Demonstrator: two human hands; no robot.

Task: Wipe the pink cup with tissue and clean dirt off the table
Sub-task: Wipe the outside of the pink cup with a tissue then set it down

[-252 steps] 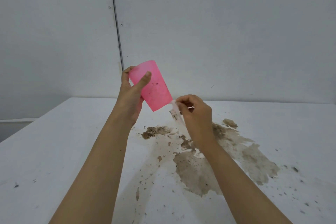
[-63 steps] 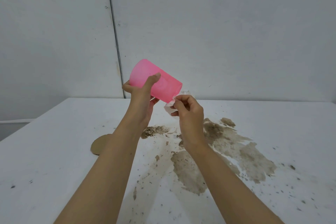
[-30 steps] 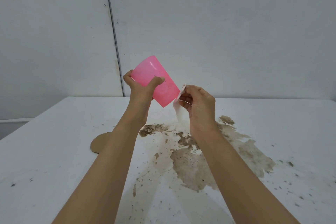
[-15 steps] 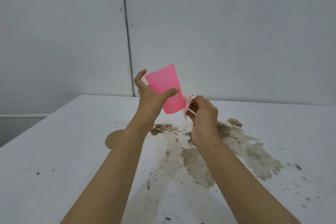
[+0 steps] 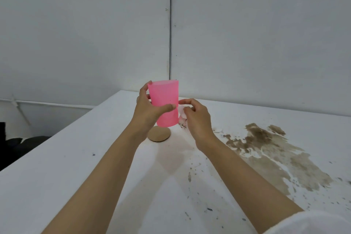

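Note:
My left hand grips the pink cup, which is upright in the air just above the white table. My right hand is beside the cup's right side and pinches a small crumpled white tissue against it. A wide brown dirt stain spreads over the table to the right of my hands, with dark specks scattered around it.
A round brown coaster lies on the table right below the cup. The table's left edge runs diagonally to the far corner by the grey wall. Something dark sits low at the far left beyond the edge.
The cup has come from tilted to upright and lower, above the coaster. My view has swung left, so the stain now lies to the right. My right hand stays at the cup with the tissue.

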